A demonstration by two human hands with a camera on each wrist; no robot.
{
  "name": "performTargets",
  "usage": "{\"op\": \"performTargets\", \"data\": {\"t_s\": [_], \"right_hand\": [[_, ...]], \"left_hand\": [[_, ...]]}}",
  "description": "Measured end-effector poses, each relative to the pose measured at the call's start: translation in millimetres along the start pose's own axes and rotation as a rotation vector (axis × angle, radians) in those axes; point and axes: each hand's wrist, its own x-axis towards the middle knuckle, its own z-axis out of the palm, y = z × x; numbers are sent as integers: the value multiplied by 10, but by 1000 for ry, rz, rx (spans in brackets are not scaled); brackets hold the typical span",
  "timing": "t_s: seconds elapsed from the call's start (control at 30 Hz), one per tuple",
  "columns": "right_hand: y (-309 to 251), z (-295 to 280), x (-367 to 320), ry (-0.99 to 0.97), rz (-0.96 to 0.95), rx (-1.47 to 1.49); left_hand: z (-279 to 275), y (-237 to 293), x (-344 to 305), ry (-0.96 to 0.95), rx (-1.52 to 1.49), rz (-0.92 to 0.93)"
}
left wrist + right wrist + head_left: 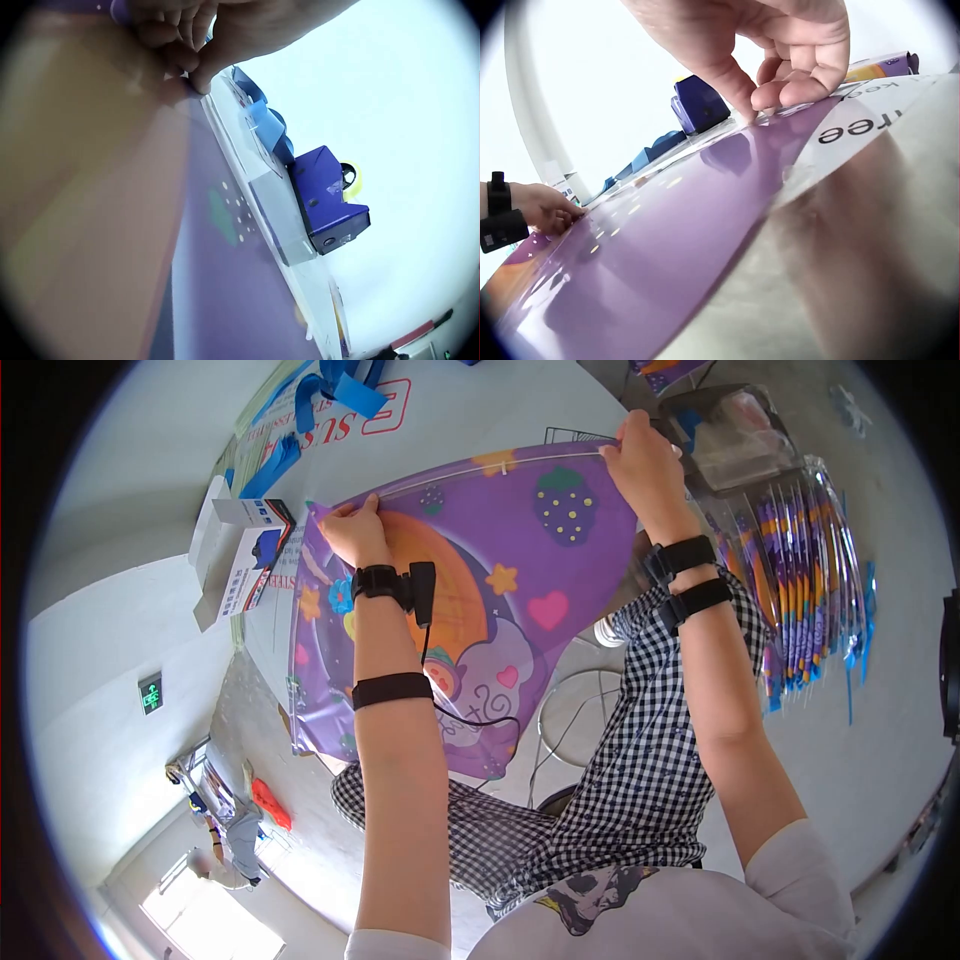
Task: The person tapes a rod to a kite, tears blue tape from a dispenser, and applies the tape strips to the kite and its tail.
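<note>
A glossy purple printed sheet [590,585], with strawberries, hearts and stars, hangs from both hands over the lap and the table edge. Along its top edge runs a pale strip. My left hand [355,532] pinches that edge near the left corner; in the left wrist view the left hand [202,37] has thumb and fingertips together on it. The right hand [648,475] pinches the same edge near the right corner, and in the right wrist view the right hand [780,60] holds it between thumb and fingers.
A white table [440,410] with blue straps [350,395] lies beyond the sheet. An open box [240,555] stands at left. To the right are a grey bin [725,455] and a stack of packed purple items [805,590]. A wire-legged stool [580,705] is below. Another person [215,868] is far off.
</note>
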Motion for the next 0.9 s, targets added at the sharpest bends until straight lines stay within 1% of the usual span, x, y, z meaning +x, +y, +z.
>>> {"op": "performTargets", "data": {"t_s": [0.07, 0.17, 0.3, 0.37, 0.47, 0.67, 0.77, 0.8, 0.87, 0.9], "right_hand": [[2, -2, 3, 1, 15, 16], [10, -39, -13, 45, 8, -2], [30, 24, -3, 6, 100, 13], [8, 0, 8, -30, 139, 12], [19, -46, 28, -66, 115, 60], [123, -17, 29, 24, 81, 41], [71, -107, -14, 15, 116, 10], [62, -145, -4, 56, 83, 25], [42, -206, 3, 132, 17, 54], [21, -205, 0, 126, -82, 96]], "left_hand": [[-7, 22, -42, -9, 31, 30], [-52, 160, -194, 48, 104, 83], [-25, 116, -142, 44, 151, 123], [-13, 118, -176, 52, 128, 124], [-22, 164, -238, 66, 103, 119], [-48, 177, -248, 45, 151, 155], [-64, 183, -239, 25, 165, 145], [-77, 223, -257, 15, 162, 141], [-100, 266, -335, 42, 112, 212], [-123, 324, -413, 57, 87, 246]]}}
